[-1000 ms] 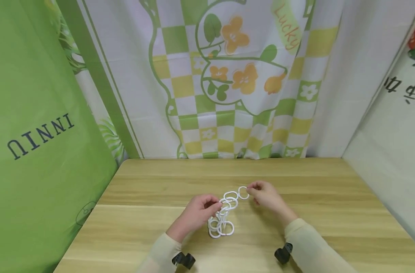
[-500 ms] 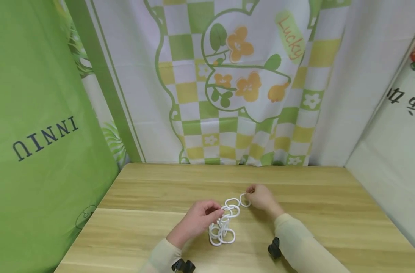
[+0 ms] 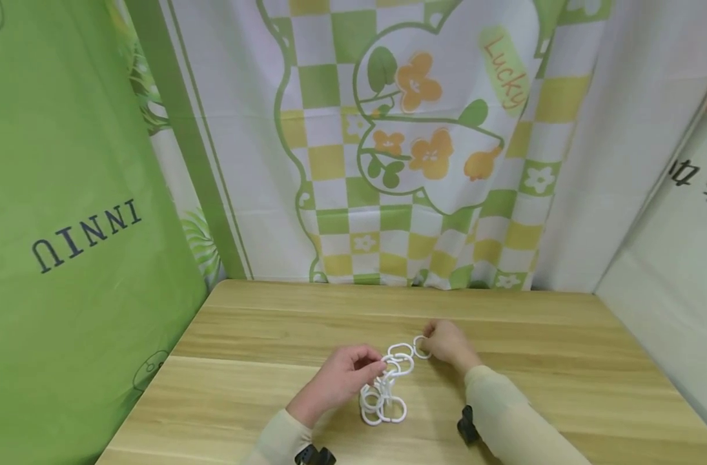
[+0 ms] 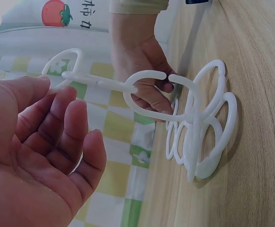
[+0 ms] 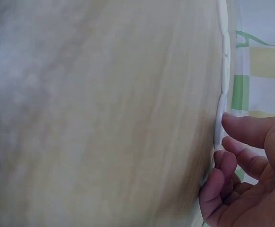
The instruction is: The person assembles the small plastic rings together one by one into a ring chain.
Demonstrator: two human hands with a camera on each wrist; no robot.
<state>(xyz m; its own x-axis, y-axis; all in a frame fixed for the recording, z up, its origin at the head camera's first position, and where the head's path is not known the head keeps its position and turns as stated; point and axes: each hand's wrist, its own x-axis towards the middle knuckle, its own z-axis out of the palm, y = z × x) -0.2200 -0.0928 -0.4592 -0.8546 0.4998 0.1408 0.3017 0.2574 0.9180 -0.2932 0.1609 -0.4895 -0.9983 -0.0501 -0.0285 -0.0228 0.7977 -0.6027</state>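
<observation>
Above tbl (image 3: 260, 361), L hand (image 3: 343, 382) curled, pinching link (image 4: 73, 50).

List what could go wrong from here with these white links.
The white, oval, plastic-looking link between the left grip and the heap of similar links has a gap, so its neighbour might slip out.
The heap's links overlap, so lifting could tangle them.
The right grip touches another white link; a tug could drag its neighbours askew.

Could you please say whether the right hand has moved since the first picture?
Yes: judged against the curtain, the right hand has shifted slightly left and toward it.
</observation>
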